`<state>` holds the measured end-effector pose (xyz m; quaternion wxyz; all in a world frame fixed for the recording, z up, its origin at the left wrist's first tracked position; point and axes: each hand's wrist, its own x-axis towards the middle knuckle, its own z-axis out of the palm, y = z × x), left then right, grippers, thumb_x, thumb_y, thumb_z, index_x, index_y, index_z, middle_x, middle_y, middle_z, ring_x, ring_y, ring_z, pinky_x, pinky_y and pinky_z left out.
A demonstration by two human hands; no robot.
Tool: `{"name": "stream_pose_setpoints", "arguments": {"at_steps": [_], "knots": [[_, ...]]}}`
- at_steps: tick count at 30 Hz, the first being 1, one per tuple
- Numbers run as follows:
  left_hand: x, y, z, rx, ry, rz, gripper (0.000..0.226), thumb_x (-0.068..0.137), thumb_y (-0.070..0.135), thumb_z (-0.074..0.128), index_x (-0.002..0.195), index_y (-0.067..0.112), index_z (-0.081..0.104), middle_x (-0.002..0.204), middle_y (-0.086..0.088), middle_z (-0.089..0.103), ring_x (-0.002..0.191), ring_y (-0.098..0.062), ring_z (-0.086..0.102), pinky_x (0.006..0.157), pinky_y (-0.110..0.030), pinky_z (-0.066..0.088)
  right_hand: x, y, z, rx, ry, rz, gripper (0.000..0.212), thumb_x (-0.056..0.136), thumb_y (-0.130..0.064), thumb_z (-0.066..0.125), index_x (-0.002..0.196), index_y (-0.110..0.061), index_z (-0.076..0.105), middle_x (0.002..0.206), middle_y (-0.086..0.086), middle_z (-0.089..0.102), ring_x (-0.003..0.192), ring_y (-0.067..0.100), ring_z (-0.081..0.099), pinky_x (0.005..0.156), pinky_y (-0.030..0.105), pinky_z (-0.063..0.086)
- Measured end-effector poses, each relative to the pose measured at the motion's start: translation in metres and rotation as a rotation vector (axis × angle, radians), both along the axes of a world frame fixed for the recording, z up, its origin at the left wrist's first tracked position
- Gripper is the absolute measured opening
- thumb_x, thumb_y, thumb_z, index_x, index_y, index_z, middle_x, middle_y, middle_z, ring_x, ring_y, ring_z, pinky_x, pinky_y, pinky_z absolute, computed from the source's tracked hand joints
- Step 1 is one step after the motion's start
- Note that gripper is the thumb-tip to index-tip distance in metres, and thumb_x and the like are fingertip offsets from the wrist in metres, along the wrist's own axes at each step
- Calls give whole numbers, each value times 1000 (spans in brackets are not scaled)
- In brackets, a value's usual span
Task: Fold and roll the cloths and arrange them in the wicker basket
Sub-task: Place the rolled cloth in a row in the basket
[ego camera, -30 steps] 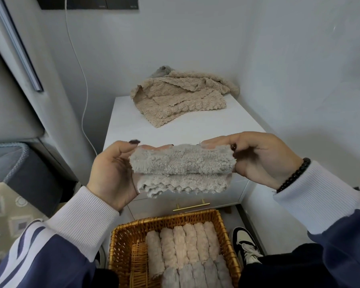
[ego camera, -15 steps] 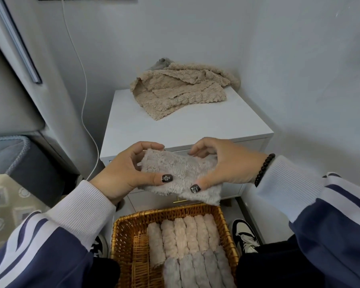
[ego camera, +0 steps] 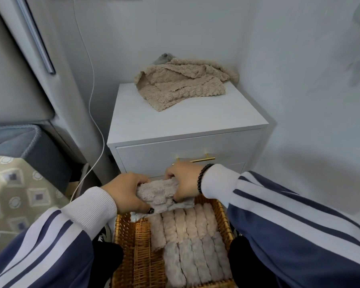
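Far over on the left, saw a patterned blanket [ego camera: 15, 196] and a dark grey cushion [ego camera: 19, 140], with a thin white cable [ego camera: 96, 113] hanging down the wall beside them. Next, found the left hand [ego camera: 127, 193], with fingers curled tight round the left end of a fuzzy grey cloth [ego camera: 160, 195]. Noticed a dark painted thumbnail pressed on the cloth's lower edge. Held that cloth bunched up, partly rolled, just above the far rim of the wicker basket [ego camera: 125, 242]. Found a loose corner of it drooping down to the basket's edge. Below it, counted rolled cloths [ego camera: 187, 231] packed side by side in the basket, pinkish ones in the far row and grey ones in the near row. Left a bare strip of wicker along the basket's left side. Behind the hands, saw a white cabinet [ego camera: 175, 125] with a gold drawer handle [ego camera: 204, 160]. On top, toward the back, spotted a messy pile of beige cloths [ego camera: 181, 86], well apart from the basket. Then, on the right, found the right hand [ego camera: 185, 180] gripping the other end of the grey cloth, fingers wrapped round it. Wore a black bead bracelet [ego camera: 202, 177] at that wrist, next to a white cuff and a blue striped sleeve [ego camera: 299, 225].
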<state>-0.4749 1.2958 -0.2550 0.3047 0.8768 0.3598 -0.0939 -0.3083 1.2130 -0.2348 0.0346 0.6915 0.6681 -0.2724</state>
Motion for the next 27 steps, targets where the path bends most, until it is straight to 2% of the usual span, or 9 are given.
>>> {"name": "stream_pose_setpoints", "arguments": {"at_steps": [3, 7, 11, 13, 17, 20, 23, 27], "knots": [[-13, -2, -21, 5, 137, 53, 37, 65, 27, 82, 98, 27, 66, 94, 7, 67, 90, -12, 63, 84, -30, 53, -15, 5, -26, -35, -24, 48, 41, 85, -19, 67, 122, -5, 56, 117, 13, 61, 99, 31, 61, 74, 36, 51], [-21, -14, -58, -14, 348, 74, 41, 69, 31, 79, 106, 25, 63, 101, 4, 65, 93, -14, 62, 80, -27, 54, -33, 10, -66, -141, -20, 141, 43, 86, -17, 66, 124, -2, 54, 120, 15, 58, 99, 32, 60, 67, 34, 47], [-19, -23, -95, -36, 503, 80, 46, 71, 35, 77, 111, 22, 58, 104, 4, 59, 91, -15, 56, 75, -23, 48, -42, 17, -105, -206, -49, 216, 42, 86, -20, 67, 123, -4, 54, 117, 13, 56, 100, 29, 57, 73, 35, 46], [-21, -24, -116, -113, 543, 110, 50, 73, 33, 77, 117, 19, 57, 107, 2, 59, 92, -16, 56, 77, -23, 49, -45, 21, -123, -244, -50, 227, 38, 85, -18, 67, 118, -4, 56, 106, 11, 55, 93, 27, 55, 70, 34, 45], [-27, -33, -158, -202, 609, 116, 53, 77, 33, 73, 124, 15, 55, 111, 0, 58, 99, -17, 57, 87, -24, 49, -54, 24, -165, -307, -42, 222, 39, 85, -17, 66, 122, -7, 56, 106, 12, 55, 91, 26, 54, 69, 31, 43], [-31, -38, -184, -240, 628, 119, 51, 84, 32, 67, 130, 14, 52, 126, -5, 57, 116, -21, 56, 91, -23, 46, -62, 29, -203, -386, 2, 233, 43, 87, -13, 60, 129, -9, 52, 119, 13, 57, 102, 28, 56, 76, 31, 47], [-35, -40, -207, -291, 622, 126, 53, 93, 31, 58, 140, 13, 42, 141, -9, 46, 129, -25, 47, 102, -28, 40, -70, 37, -230, -455, 31, 252, 53, 89, -7, 56, 140, -8, 42, 130, 15, 51, 107, 28, 54, 76, 30, 44], [-40, -42, -238, -332, 643, 161, 50, 99, 32, 46, 143, 11, 35, 148, -11, 38, 136, -26, 39, 109, -30, 32, -84, 49, -258, -483, 50, 347, 51, 90, -7, 56, 140, -6, 43, 131, 15, 51, 109, 30, 54, 77, 31, 44]]}}
